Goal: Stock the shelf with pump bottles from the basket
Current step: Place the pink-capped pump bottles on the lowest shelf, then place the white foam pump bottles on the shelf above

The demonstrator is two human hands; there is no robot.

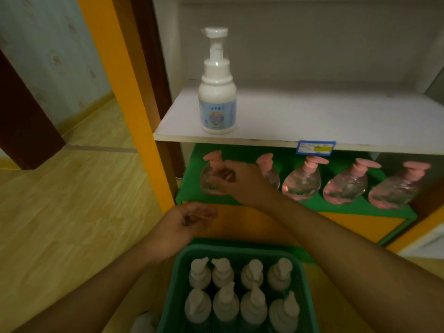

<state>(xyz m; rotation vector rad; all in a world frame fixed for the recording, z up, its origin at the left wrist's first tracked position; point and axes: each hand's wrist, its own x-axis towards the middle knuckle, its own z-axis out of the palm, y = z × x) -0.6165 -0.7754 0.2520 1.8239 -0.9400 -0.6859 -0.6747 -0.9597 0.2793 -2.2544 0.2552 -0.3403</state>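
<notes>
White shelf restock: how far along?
Done: one white pump bottle with blue label stands on the white shelf. In hand: nothing; right hand and left hand are empty. Left: eight white pump bottles in the green plastic basket.

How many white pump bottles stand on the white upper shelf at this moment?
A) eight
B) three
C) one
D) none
C: a single white pump bottle stands near the left end of the white shelf; the other white bottles sit in the green basket below.
</notes>
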